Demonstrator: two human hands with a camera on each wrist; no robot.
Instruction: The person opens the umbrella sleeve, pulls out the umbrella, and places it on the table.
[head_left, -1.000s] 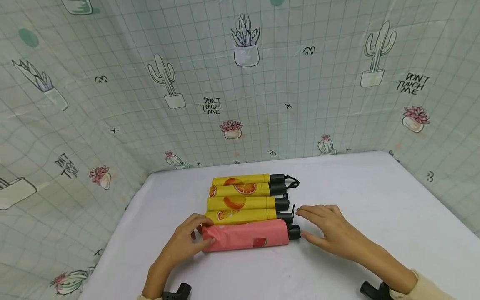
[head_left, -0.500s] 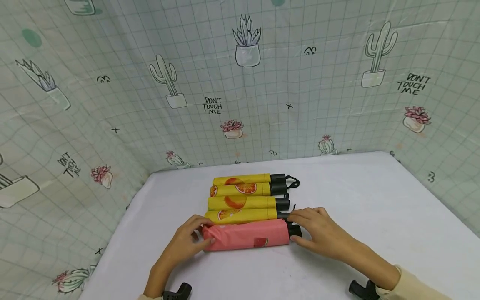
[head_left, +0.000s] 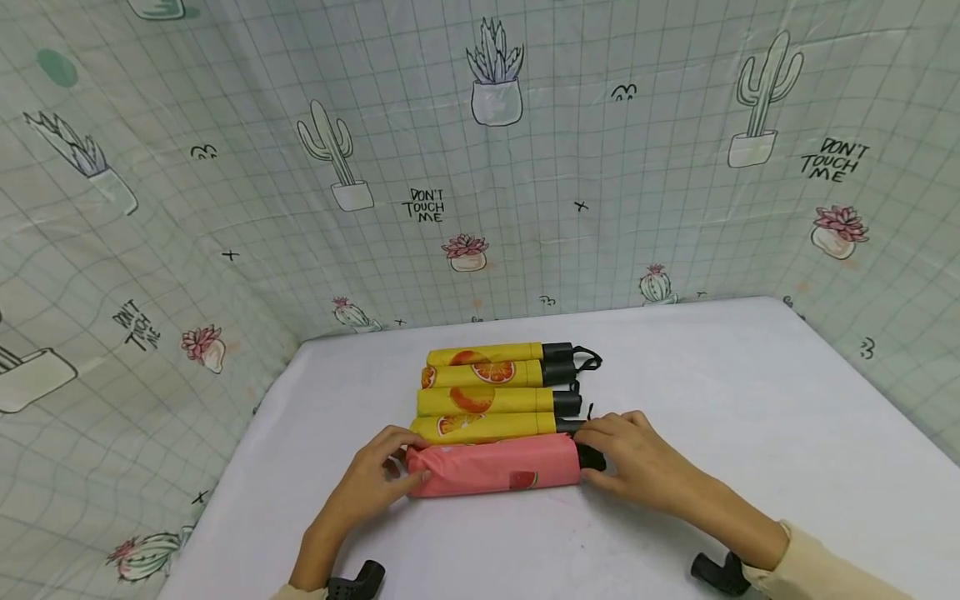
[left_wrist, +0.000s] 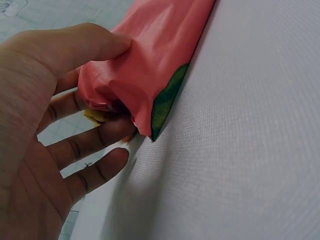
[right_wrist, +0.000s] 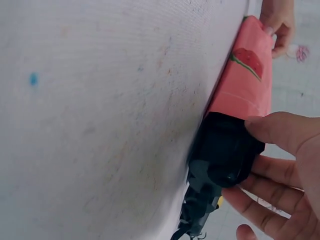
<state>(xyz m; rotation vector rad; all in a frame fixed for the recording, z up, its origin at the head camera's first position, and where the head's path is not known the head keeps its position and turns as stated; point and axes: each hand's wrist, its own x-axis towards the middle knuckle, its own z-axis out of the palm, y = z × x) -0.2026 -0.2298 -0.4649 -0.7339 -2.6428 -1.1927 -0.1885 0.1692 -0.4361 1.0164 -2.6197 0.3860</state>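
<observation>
A folded pink umbrella (head_left: 495, 467) with a watermelon print lies nearest me on the white table. Its left end is pinched by my left hand (head_left: 378, 471), the thumb on top and fingers behind, as the left wrist view shows on the pink sleeve (left_wrist: 150, 55). At the other end my right hand (head_left: 637, 462) grips the black handle (right_wrist: 222, 150), thumb on the near side and fingers around the far side. Behind it are several folded yellow umbrellas with orange prints, the closest yellow umbrella (head_left: 495, 427) lying right against the pink one.
The farthest yellow umbrella (head_left: 510, 353) has a black wrist strap (head_left: 590, 358) sticking out to the right. A grid-patterned cloth (head_left: 570, 150) with cactus drawings hangs behind and beside the white table (head_left: 712, 375).
My right hand has moved left from beside the pink umbrella's handle and now grips it. My left hand has kept its hold on the left end. The umbrellas have hardly moved.
</observation>
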